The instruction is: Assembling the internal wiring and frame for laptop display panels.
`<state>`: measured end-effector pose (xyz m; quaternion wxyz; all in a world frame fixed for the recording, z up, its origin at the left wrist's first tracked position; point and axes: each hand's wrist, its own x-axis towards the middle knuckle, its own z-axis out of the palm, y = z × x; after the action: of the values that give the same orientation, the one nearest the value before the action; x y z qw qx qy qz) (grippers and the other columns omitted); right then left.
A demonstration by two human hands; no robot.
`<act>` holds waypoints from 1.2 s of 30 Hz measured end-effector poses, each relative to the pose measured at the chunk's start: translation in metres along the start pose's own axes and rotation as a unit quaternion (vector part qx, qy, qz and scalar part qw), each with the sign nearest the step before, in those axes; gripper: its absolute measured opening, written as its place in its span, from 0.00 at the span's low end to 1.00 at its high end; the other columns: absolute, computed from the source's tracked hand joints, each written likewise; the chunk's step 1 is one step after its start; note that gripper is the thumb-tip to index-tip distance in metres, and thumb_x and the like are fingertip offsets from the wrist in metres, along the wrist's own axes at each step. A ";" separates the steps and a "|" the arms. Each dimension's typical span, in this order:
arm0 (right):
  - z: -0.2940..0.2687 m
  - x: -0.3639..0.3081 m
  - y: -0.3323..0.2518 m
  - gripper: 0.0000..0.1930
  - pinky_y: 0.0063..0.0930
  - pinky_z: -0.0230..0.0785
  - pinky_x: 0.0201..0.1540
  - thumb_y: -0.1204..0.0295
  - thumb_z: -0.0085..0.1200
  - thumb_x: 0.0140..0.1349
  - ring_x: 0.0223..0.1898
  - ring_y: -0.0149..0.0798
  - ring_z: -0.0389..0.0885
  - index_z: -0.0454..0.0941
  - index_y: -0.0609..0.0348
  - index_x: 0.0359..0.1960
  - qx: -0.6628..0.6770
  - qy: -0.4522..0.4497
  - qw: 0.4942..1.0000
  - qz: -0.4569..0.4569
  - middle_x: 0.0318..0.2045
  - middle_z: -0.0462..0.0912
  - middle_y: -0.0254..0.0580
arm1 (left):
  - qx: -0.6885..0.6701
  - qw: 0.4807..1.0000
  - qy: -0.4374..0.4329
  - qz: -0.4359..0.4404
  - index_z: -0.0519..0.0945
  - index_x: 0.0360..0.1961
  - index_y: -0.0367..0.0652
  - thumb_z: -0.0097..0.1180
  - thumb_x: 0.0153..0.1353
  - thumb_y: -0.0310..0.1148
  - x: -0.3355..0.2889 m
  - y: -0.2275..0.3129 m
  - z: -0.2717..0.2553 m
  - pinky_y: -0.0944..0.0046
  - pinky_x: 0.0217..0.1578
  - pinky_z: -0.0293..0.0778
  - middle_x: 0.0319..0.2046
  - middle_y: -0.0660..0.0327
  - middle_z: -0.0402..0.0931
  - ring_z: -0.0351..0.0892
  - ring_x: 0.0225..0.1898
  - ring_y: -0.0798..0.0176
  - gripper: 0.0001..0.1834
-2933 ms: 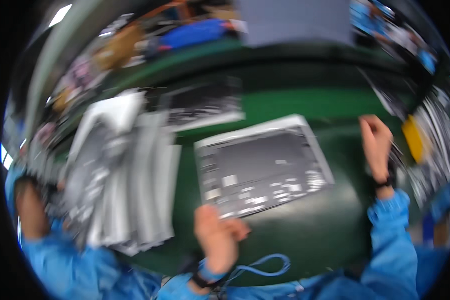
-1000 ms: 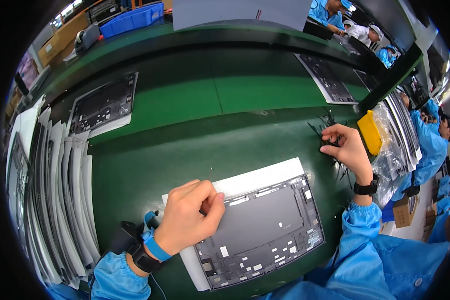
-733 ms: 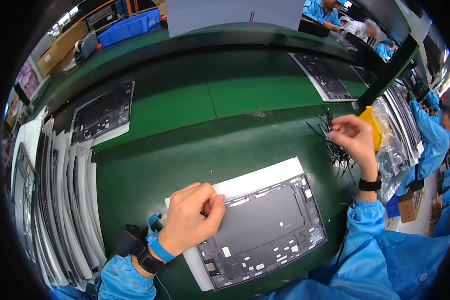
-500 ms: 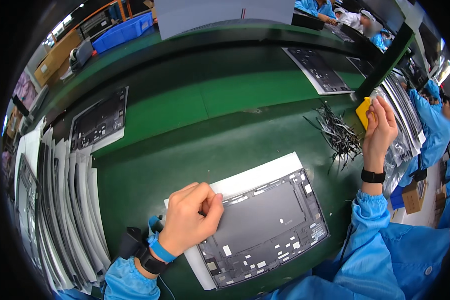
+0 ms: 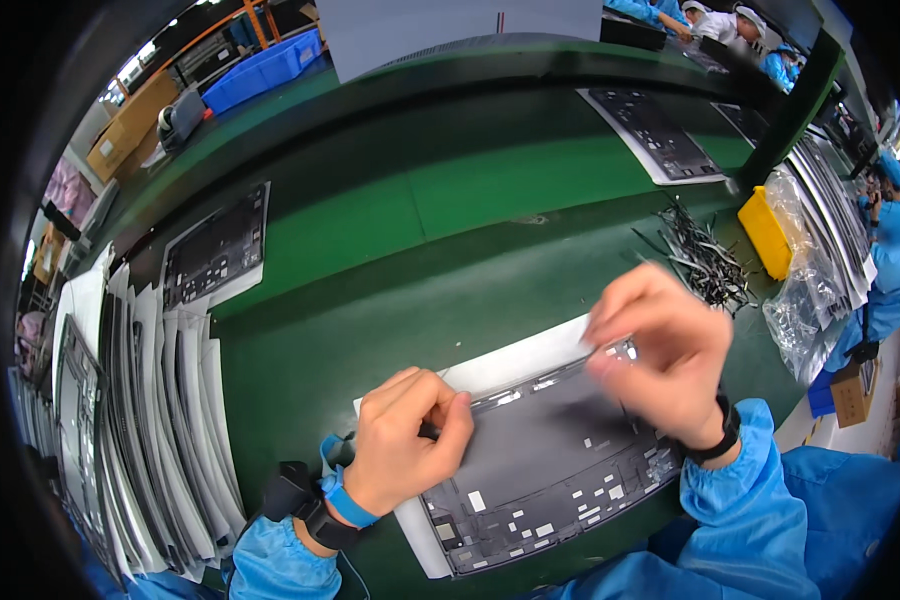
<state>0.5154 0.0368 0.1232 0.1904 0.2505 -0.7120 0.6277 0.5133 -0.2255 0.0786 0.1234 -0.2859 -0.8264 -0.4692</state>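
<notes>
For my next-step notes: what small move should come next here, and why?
Probably lower the right hand toward the upper right of the dark panel: it appears over that part, nearly pinched though blurred, while the left hand is at the panel's left side.

Brought the right hand (image 5: 665, 355) back from the black strips (image 5: 705, 262) and, afterwards, from in front of the yellow bin (image 5: 766, 232), to over the dark grey panel (image 5: 540, 450), covering part of its right side.
</notes>
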 end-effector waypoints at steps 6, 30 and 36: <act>0.028 -0.022 0.002 0.09 0.27 0.77 0.44 0.86 0.74 0.51 0.40 0.32 0.82 0.89 0.66 0.34 0.019 -0.118 0.977 0.178 0.39 0.83 0.40 | -0.108 0.994 -0.025 -0.021 0.81 0.40 0.34 0.65 0.50 0.20 0.007 0.032 0.017 0.59 0.37 0.77 0.30 0.53 0.81 0.82 0.32 0.54 0.13; 0.012 -0.022 0.014 0.11 0.32 0.73 0.30 0.85 0.65 0.50 0.29 0.43 0.81 0.86 0.62 0.37 -0.094 -0.122 0.988 0.031 0.31 0.80 0.41 | -0.204 0.958 -0.152 -0.131 0.85 0.42 0.34 0.67 0.61 0.19 0.019 0.020 0.011 0.65 0.40 0.75 0.35 0.57 0.84 0.79 0.36 0.63 0.08; 0.014 -0.022 0.019 0.15 0.33 0.71 0.28 0.85 0.64 0.41 0.27 0.44 0.78 0.83 0.64 0.35 -0.162 -0.175 0.967 -0.089 0.31 0.76 0.41 | -0.138 0.969 -0.167 -0.115 0.85 0.41 0.36 0.65 0.60 0.17 0.019 0.015 0.011 0.63 0.42 0.74 0.36 0.58 0.83 0.77 0.38 0.60 0.08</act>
<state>0.5224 0.0268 0.0932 0.1563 0.3845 -0.8014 0.4307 0.5074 -0.2034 0.0931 -0.1121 -0.2780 -0.7897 -0.5353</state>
